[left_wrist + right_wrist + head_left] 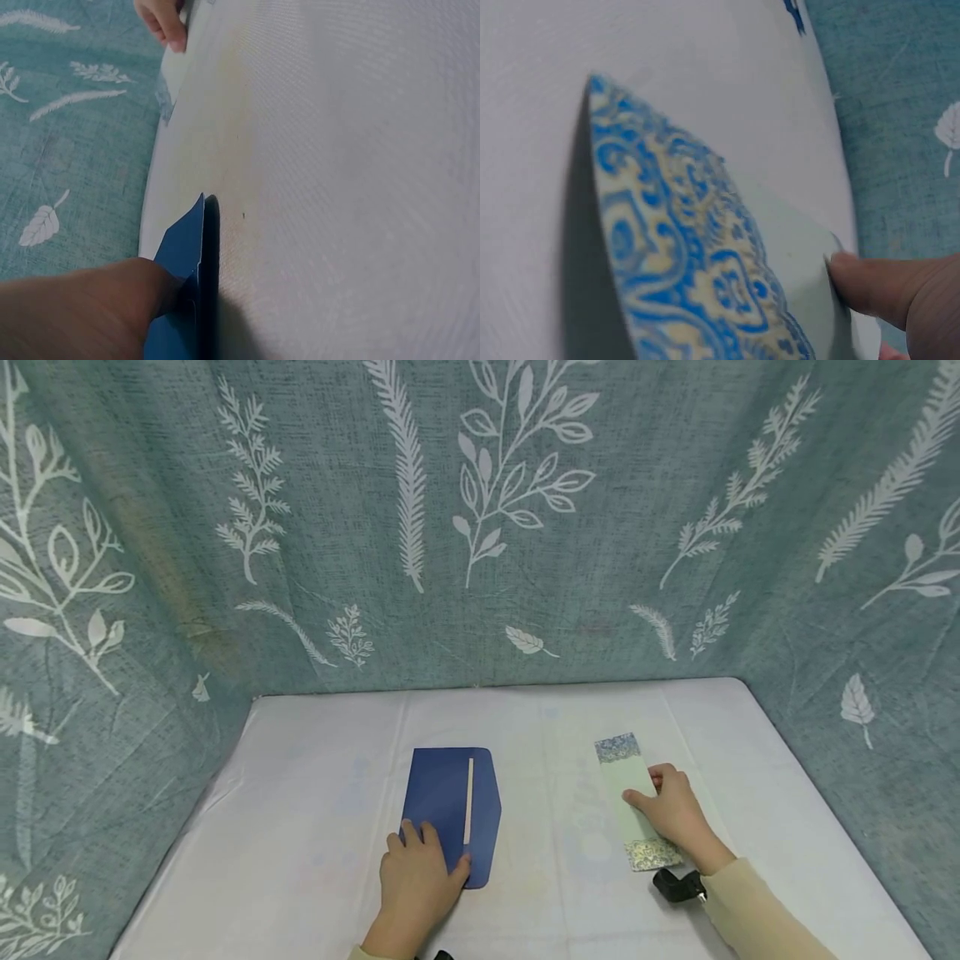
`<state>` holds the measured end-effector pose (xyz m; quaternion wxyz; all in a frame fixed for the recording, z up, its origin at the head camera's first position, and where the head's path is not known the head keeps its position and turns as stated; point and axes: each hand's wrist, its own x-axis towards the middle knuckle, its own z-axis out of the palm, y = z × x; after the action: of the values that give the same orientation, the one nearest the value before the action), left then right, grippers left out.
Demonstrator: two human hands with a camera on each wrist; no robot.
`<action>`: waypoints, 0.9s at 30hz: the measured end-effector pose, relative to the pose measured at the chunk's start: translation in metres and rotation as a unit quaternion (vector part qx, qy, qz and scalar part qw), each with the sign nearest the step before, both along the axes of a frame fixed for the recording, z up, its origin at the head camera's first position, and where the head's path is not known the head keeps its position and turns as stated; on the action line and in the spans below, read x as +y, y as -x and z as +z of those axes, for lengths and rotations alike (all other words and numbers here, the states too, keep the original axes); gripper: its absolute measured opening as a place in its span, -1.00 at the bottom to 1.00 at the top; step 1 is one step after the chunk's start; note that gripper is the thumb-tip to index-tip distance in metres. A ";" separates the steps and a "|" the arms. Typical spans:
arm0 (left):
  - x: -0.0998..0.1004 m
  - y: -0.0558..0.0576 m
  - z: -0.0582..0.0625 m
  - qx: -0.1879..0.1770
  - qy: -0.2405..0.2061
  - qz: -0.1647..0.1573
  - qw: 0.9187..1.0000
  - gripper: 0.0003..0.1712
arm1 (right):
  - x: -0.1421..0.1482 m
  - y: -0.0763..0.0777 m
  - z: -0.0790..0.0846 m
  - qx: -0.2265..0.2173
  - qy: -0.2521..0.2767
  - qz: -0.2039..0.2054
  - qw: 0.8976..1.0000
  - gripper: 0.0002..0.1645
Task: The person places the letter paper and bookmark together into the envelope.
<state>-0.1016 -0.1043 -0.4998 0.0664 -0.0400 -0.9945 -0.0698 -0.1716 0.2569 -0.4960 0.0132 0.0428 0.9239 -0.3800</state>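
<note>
A dark blue envelope (pixel 441 785) with a pale strip along its flap lies on the white table. My left hand (pixel 422 870) rests on its lower part with fingers spread; the thumb is at the lower right edge. In the left wrist view the thumb lies against the blue envelope (pixel 180 244), seen nearly edge-on. To the right, my right hand (pixel 675 810) pinches the right edge of a long pale green card (pixel 624 785) with patterned ends, thumb on top. A blue-and-cream scroll pattern covers the near end of the card (pixel 697 247) in the right wrist view, where that end stands raised off the table.
A white cloth covers the table (pixel 547 718). Behind it and at both sides hangs a teal curtain (pixel 330 527) with white leaf prints. A black wrist device (pixel 678 887) sits by the right sleeve.
</note>
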 end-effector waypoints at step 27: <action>0.000 0.000 0.002 -0.013 -0.006 0.006 1.000 -0.04 | -0.025 0.009 0.027 0.024 0.107 -0.025 0.994 -0.56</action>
<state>-0.1013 -0.1045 -0.4979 0.0540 -0.0329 -0.9951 -0.0763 -0.1803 0.2323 -0.4694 -0.0138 0.0551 0.8765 -0.4781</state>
